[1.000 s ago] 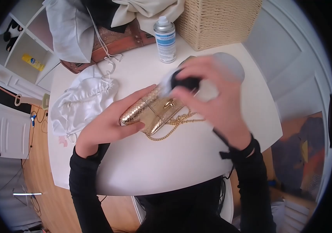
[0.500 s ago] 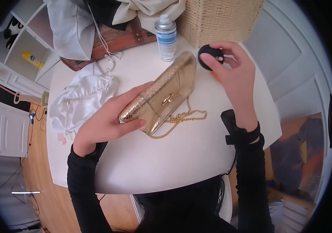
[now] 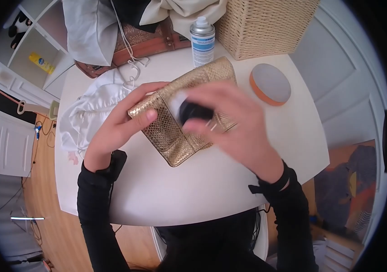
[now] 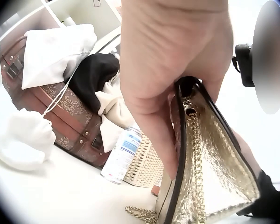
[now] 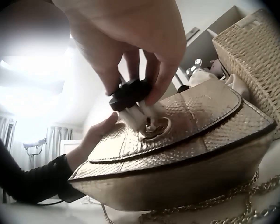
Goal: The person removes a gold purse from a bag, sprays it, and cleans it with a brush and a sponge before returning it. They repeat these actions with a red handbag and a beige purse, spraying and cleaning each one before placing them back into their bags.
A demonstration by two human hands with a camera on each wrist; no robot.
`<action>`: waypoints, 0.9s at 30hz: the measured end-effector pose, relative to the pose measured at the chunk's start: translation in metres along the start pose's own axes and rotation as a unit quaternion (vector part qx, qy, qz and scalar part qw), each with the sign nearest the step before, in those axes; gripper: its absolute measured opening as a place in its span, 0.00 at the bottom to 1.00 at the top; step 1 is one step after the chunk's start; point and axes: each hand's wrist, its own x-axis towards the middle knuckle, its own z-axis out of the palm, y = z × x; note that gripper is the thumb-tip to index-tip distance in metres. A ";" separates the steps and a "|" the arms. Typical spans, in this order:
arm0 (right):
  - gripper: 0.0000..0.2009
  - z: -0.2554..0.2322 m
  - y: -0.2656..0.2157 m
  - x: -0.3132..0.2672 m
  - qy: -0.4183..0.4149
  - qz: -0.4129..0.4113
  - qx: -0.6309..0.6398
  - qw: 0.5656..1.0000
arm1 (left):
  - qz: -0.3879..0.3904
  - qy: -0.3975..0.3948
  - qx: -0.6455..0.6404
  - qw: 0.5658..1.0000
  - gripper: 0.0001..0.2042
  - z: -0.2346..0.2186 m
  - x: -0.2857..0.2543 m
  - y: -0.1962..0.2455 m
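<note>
A gold snakeskin-textured handbag (image 3: 166, 131) is held tilted over the white table. My left hand (image 3: 123, 122) grips one end of it, thumb on the broad face and fingers behind. In the left wrist view that hand (image 4: 172, 60) is at the bag's side, where the chain strap (image 4: 196, 158) hangs. My right hand (image 3: 241, 124), blurred, pinches a black-backed brush (image 3: 193, 111) against the bag. In the right wrist view the white bristles of the brush (image 5: 130, 95) are at the gold clasp (image 5: 156, 130); the hand hides the clasp in the head view.
A round orange-rimmed tin (image 3: 270, 86) lies at the right of the table (image 3: 157, 199). Behind the bag stand a spray can (image 3: 202, 43) and a wicker basket (image 3: 266, 27). A white satin pouch (image 3: 91, 113) lies left, below a brown patterned case (image 3: 130, 50) with cloths on it.
My right hand went from the bag out to the tin, then came back with the brush onto the bag. The bag has been turned so its broad face shows more.
</note>
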 end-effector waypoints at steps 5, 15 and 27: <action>0.18 0.000 0.005 0.006 0.076 0.069 0.019 0.994 | 0.003 0.001 -0.004 1.000 0.26 0.001 0.002 -0.008; 0.20 0.012 -0.014 0.004 0.009 0.013 0.044 0.999 | -0.010 -0.005 0.019 1.000 0.29 0.005 0.002 -0.008; 0.17 0.014 -0.017 -0.006 -0.056 0.022 0.079 0.995 | -0.046 0.005 0.038 0.998 0.18 0.004 0.000 0.001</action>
